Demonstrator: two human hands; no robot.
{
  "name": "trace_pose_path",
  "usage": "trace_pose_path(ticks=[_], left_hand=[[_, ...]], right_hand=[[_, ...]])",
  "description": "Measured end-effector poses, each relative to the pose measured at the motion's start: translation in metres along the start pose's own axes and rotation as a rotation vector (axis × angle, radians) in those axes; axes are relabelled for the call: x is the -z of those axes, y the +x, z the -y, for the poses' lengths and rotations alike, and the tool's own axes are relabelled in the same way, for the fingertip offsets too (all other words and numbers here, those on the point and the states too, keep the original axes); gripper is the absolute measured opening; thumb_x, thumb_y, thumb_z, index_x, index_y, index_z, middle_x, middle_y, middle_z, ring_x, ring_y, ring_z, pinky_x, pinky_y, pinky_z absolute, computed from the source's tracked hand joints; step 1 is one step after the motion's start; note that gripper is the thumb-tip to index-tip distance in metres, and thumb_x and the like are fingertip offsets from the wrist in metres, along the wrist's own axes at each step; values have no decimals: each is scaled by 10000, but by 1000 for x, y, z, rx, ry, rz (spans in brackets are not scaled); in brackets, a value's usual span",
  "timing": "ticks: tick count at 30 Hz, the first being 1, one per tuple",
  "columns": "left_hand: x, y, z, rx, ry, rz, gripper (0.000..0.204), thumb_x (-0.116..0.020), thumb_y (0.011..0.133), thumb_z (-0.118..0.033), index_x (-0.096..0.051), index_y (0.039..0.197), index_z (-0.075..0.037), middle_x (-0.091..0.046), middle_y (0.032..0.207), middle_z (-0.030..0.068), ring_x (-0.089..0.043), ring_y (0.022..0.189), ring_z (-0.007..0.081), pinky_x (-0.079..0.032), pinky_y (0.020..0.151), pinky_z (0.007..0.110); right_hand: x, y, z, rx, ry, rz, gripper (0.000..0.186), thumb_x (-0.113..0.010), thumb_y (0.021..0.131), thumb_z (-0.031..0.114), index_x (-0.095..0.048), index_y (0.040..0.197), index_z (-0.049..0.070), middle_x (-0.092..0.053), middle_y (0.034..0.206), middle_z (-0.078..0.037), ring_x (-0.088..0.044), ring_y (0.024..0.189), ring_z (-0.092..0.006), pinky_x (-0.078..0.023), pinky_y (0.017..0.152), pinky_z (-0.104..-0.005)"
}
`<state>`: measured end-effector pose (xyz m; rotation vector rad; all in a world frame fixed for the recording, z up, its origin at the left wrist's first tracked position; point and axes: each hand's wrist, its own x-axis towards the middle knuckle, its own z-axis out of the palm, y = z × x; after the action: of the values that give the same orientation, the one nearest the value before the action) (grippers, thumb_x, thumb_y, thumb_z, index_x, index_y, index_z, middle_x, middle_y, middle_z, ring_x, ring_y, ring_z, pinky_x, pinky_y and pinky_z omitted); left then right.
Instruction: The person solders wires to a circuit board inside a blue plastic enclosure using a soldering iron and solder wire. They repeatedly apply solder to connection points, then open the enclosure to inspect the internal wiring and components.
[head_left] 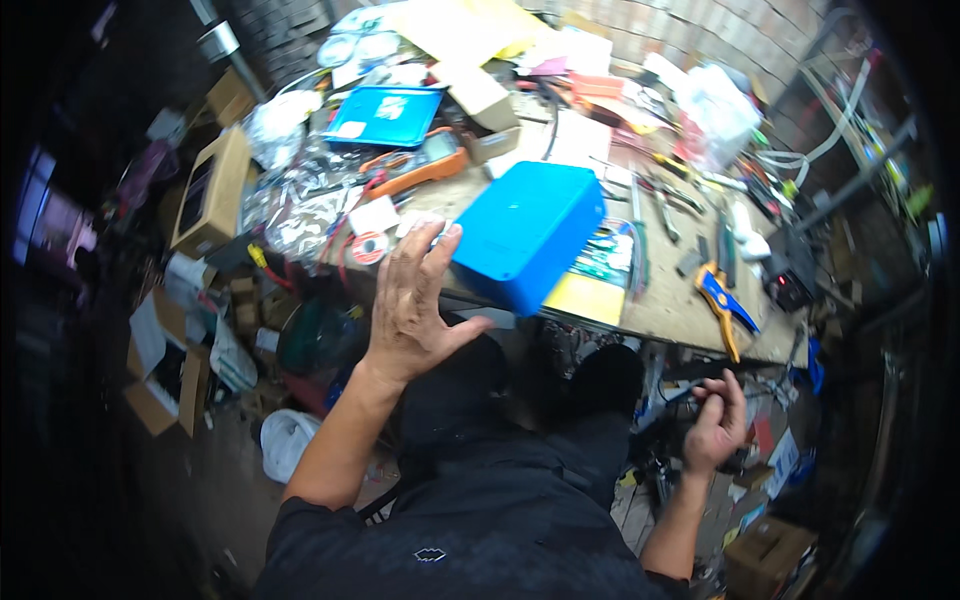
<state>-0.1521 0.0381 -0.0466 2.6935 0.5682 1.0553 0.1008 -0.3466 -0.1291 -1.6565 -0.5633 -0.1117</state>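
Note:
A blue plastic box (530,225) sits near the front edge of the workbench, its smooth face upward. My left hand (410,305) is just left of the box, fingers stretched and thumb spread, with nothing in it; whether it touches the box I cannot tell. Low on the right, in front of the bench edge, is my right hand (718,425), its fingers loosely bent and no held thing visible. Blue-and-orange wire strippers (728,308) lie nearest to it on the bench. Partly under the box are green circuit boards (605,255) and a yellow sheet (585,298).
An orange multimeter (425,162), a blue lid or tray (385,115) and a solder spool (370,247) lie on the left of the bench (665,300). Pliers (665,205) and a white plastic bag (718,115) are on the right. Cardboard boxes (165,360) stand at the left.

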Motion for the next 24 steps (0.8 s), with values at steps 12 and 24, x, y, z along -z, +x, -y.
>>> trace_pose_path(ticks=[12,24], left_hand=[[-32,22,-15,-112,76,-62,856,-982,671,-235,-694,1453,-40,-772,1359,213,-772,1184,426,-610,1012,510],[-11,5,-65,199,-17,-174,769,-1021,703,-188,-696,1366,25,-783,1197,207,-790,1056,386,-632,942,458]], right_hand=[[-71,-32,40,-52,145,289,414,-616,1039,-100,-737,1428,-27,-788,1102,-116,-766,908,-160,-649,854,-310],[-131,-16,56,-670,366,463,531,-782,1098,283,-614,1448,-79,-761,1173,-146,-773,1021,-188,-669,827,-335]])
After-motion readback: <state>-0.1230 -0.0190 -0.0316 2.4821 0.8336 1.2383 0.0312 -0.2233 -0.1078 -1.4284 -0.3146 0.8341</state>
